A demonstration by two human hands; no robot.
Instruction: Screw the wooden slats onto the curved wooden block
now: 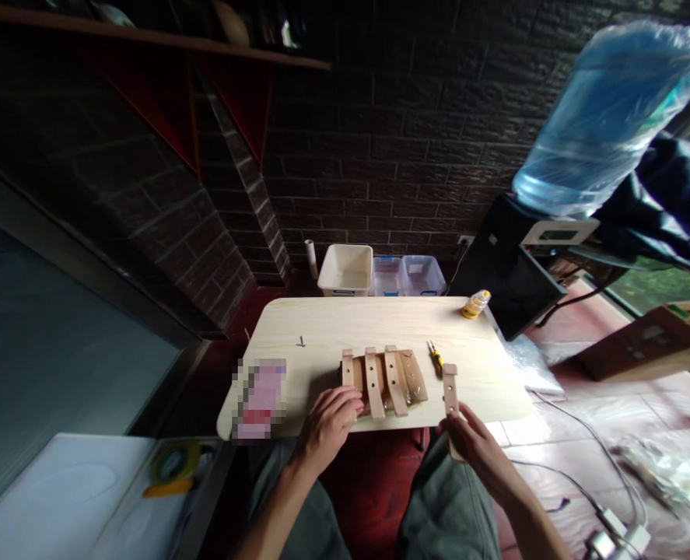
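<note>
My right hand (476, 443) grips a light wooden piece (450, 385) with holes along it and a short block at its top, held upright at the table's front edge. In front of me lies a brown, plastic-wrapped package (413, 375). Three similar wooden pieces with holes lie side by side across it, among them a middle piece (373, 381) and a right piece (394, 377). My left hand (333, 416) rests with curled fingers on the near end of the leftmost wooden piece (348, 372), hiding that end. A yellow-and-black screwdriver (436, 357) lies right of the package.
On the pale table (333, 319) stand a yellow-capped clear bottle (476, 304) at the back right and small dark screws (301, 341) at the left. A blurred-out pink item (261, 397) lies front left. Beyond the table are a cream bin (345, 268) and clear bins (423, 274).
</note>
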